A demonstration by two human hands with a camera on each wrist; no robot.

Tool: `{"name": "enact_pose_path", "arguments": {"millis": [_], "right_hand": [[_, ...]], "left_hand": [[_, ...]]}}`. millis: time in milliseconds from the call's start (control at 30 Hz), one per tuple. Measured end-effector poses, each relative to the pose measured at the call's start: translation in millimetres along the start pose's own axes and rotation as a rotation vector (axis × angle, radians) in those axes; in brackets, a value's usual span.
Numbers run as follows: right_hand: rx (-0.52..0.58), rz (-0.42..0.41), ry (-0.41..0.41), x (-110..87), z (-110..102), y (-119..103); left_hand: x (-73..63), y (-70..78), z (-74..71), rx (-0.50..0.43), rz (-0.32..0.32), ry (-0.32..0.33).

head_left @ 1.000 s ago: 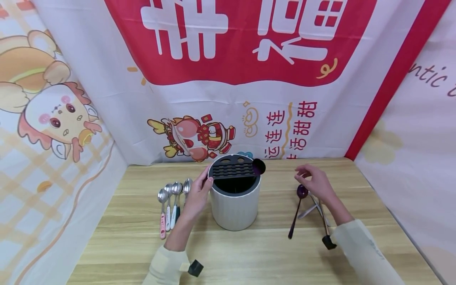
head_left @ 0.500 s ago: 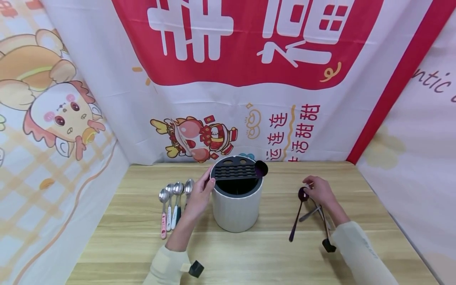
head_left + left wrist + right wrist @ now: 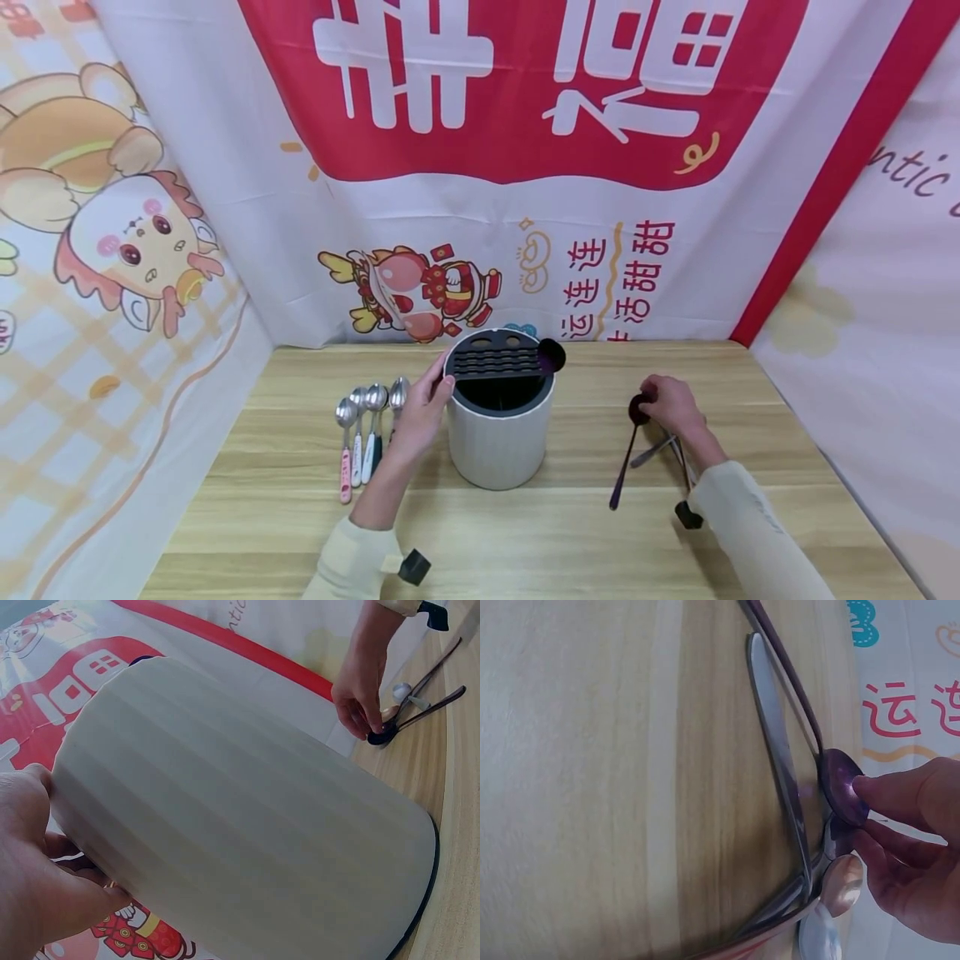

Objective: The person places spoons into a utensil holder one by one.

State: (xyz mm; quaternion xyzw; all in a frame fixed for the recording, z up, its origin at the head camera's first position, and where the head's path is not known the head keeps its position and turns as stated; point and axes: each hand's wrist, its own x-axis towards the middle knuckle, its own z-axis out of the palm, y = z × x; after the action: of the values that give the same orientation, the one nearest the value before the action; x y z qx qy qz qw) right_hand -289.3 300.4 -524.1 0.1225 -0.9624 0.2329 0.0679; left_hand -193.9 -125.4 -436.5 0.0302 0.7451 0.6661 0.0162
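Observation:
My left hand (image 3: 418, 412) grips the upper left side of a white ribbed utensil holder (image 3: 497, 450), thumb near its rim. The holder stands upright, with a black slotted lid (image 3: 495, 362) over the back half of its opening. One dark spoon (image 3: 552, 356) sticks up at the lid's right end. To the right, my right hand (image 3: 675, 408) pinches the bowl of a dark purple spoon (image 3: 838, 784) between thumb and fingers; its handle points toward the front. Beneath the hand lie a copper spoon (image 3: 844, 885) and silver spoons (image 3: 819, 934), handles crossing, partly hidden.
Left of the holder, several silver-bowled spoons (image 3: 363, 433) with pink, white and dark green handles lie side by side, partly behind the left forearm. The wooden table (image 3: 525, 542) meets printed cloth walls (image 3: 480, 217) at the back and sides.
My right hand has come down and slightly right onto the purple spoon's bowl and now pinches it. My left hand has stayed on the holder.

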Motion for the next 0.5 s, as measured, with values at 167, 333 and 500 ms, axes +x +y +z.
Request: {"name": "enact_pose_path", "arguments": {"millis": [167, 333, 500], "right_hand": [[-0.012, 0.03, -0.019, 1.4, 2.7, 1.3], [-0.013, 0.042, -0.017, 1.7, 3.3, 0.1], [0.018, 0.054, -0.035, 2.3, 3.2, -0.3]], "left_hand": [[0.6, -0.8, 0.3, 0.011, -0.009, 0.006], [0.0, -0.4, 0.2, 0.027, -0.003, 0.009], [-1.1, 0.6, 0.4, 0.023, -0.018, 0.013]]}}
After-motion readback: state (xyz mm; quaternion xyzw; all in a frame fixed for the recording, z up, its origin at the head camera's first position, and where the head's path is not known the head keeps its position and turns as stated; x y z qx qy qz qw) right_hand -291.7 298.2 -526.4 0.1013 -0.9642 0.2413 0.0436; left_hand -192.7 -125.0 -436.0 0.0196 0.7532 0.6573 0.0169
